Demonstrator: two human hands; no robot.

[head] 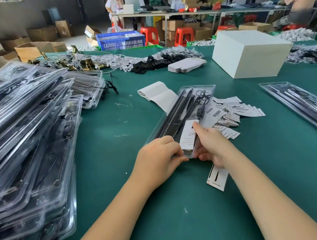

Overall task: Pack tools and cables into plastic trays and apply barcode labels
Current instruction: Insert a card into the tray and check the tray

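Beside tray (180,115): labels (229,112), stacked trays (28,133).

Even, soft light is falling from overhead across the green table (124,211), casting only faint shadows under the left hand (158,157) and right hand (212,145). Glare is streaking across the stack of clear plastic trays (28,133) at left, where the picture is also smearing into blur toward the edge. Highlights are glinting on the tray (184,115) both hands are gripping. The white box (250,53) is reading bright without washing out. The wide lens is bending the table edges and stretching both forearms. The back of the room is sitting dimmer and softer, with the seated people's faces blurred.
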